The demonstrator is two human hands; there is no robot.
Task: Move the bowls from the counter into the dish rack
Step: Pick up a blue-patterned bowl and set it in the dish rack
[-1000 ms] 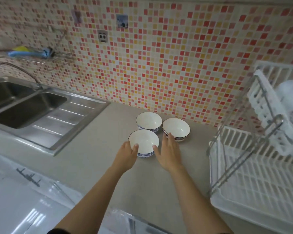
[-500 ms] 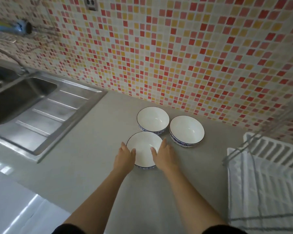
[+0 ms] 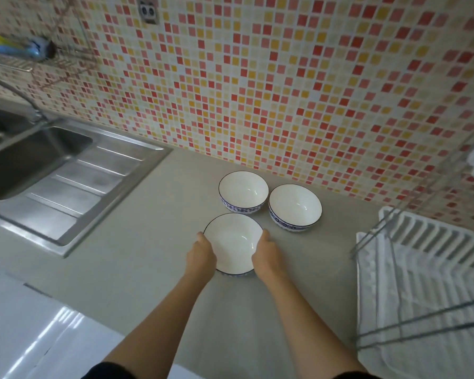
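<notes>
Hands, left (image 3: 201, 255) and right (image 3: 266, 255), clasp the near bowl (image 3: 231, 242) by its sides on the counter (image 3: 148, 242), two bowls (image 3: 294, 206) behind, rack (image 3: 422, 283) at right

three white bowls with thin dark rims and a blue pattern around the outside stand upright on the grey counter, clustered near the tiled wall. the near bowl (image 3: 232, 243) is closest to the viewer, its inside bare and glossy; only a sliver of its blue band shows along the near edge. the far left bowl (image 3: 243, 192) sits just beyond it, near the wall, and the far right bowl (image 3: 295, 207) is just beside that one, their rims nearly touching. the dish rack (image 3: 422, 291), white slatted plastic with a wire frame, lies at the right, apart from the bowls.
</notes>
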